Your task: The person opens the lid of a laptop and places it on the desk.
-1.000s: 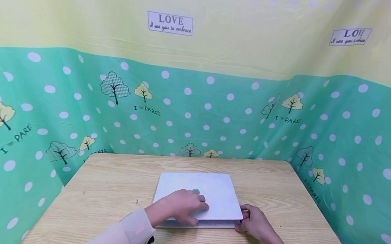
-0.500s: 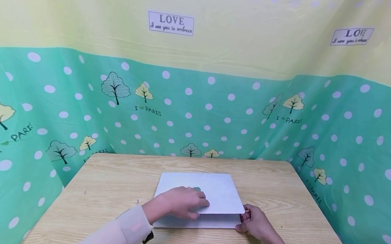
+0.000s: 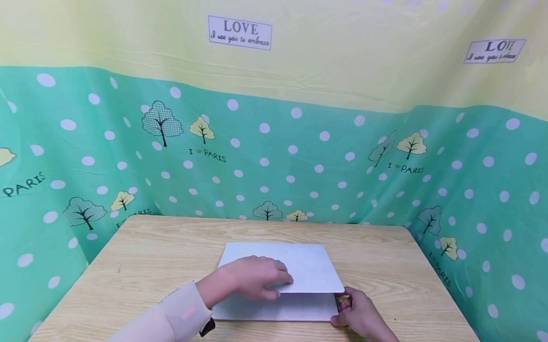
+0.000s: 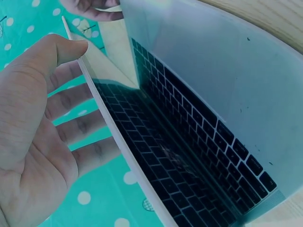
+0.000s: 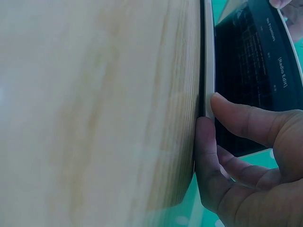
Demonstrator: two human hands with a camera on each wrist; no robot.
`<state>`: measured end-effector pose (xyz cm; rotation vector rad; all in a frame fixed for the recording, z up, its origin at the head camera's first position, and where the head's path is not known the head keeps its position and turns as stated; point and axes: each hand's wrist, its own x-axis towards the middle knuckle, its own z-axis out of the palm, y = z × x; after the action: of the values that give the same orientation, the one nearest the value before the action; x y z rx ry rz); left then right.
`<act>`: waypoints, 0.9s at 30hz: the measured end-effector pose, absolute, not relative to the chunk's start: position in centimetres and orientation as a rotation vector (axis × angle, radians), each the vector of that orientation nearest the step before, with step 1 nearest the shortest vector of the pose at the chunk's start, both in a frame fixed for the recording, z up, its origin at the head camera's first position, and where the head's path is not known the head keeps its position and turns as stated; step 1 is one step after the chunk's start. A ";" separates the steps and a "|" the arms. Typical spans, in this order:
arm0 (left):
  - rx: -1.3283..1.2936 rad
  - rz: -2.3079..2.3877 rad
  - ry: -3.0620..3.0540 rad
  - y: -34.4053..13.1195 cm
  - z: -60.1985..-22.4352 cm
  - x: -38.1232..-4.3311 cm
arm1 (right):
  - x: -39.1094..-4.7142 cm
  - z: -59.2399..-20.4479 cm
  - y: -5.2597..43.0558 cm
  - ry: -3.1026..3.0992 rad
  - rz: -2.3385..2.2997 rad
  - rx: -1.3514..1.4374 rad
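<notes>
Holds laptop lid (image 3: 313, 269) in left hand (image 3: 260, 277), pinches base edge (image 5: 209, 56) in right hand (image 3: 357, 312) (sound arrangement); should lift evenly, bracing base lightly, without twisting hinge (image 4: 191, 158).

Left hand (image 4: 35, 118) pinching laptop lid (image 4: 142, 142), black keyboard (image 4: 194, 118) exposed

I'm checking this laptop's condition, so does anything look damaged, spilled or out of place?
Only a few small dark specks on the partly open laptop's pale palm rest; they stand out against its plain surface. I can't tell whether they're dirt or damage. No spill shows.
</notes>
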<state>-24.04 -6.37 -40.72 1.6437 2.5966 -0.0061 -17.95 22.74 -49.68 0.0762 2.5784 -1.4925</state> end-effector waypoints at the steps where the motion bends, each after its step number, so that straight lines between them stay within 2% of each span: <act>1: 1.642 0.000 2.596 -6.4 -40.6 -24.1 | -18.0 -49.7 22.8 2.576 -1.487 0.078; 27: 1.572 0.106 2.593 -6.5 -38.0 -25.0 | -18.0 -49.4 22.9 2.560 -1.444 0.101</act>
<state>-24.98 -6.51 -38.01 1.5724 2.5925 0.1061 -18.05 22.91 -49.38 0.1008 2.5600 -1.4437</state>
